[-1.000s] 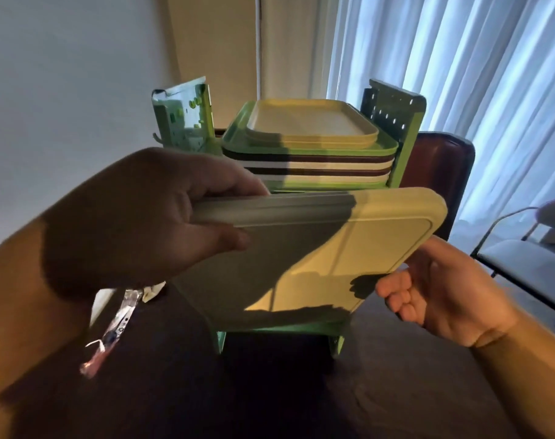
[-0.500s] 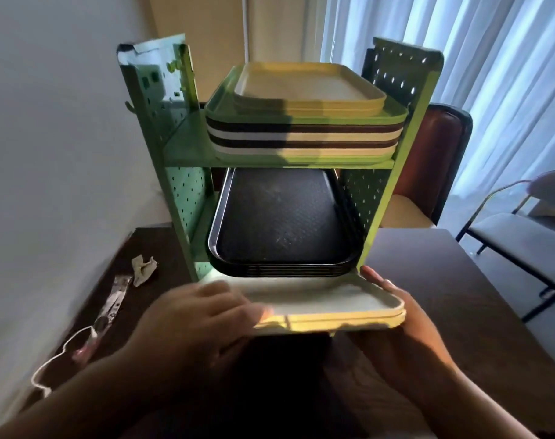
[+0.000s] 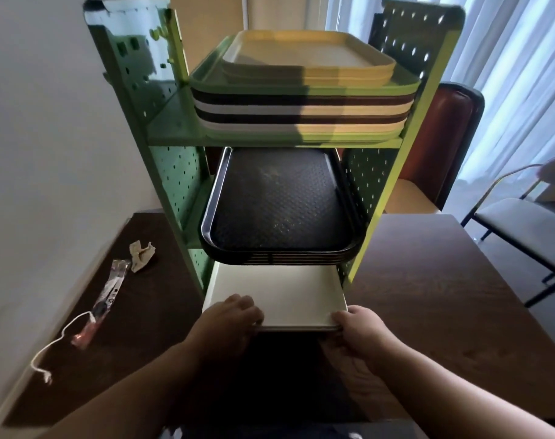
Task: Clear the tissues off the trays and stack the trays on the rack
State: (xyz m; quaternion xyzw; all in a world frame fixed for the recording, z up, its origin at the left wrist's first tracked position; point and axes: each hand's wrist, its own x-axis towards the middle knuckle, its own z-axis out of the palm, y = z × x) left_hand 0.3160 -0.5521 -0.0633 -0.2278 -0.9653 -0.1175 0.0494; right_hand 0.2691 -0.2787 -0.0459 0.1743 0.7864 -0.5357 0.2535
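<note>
**Pale tray going lengthways into the bottom bay of the rack**

I am facing the green rack, which is standing on the dark counter toward its far edge, close to the wall on my left. Its top shelf is carrying a mixed stack of trays, yellow and green on top with brown and white ones beneath. The middle shelf is holding a stack of black trays whose near end is overhanging the shelf front.

The pale tray I am handling is lying flat at the bottom level, directly below the black stack, its long axis running straight away from me into the rack. Its far part is already under the black trays; its near short edge is sticking out toward me.

My left hand is gripping the near left corner, fingers curled over the rim. My right hand is closed on the near right corner. Both sit on the near edge, about equally close, so I judge the coming move to be a straight push away from me, kept even so the tray does not skew against the side panels.

Near the counter's left edge, a crumpled tissue is lying beside a wrapped item, well apart from my hands.
</note>
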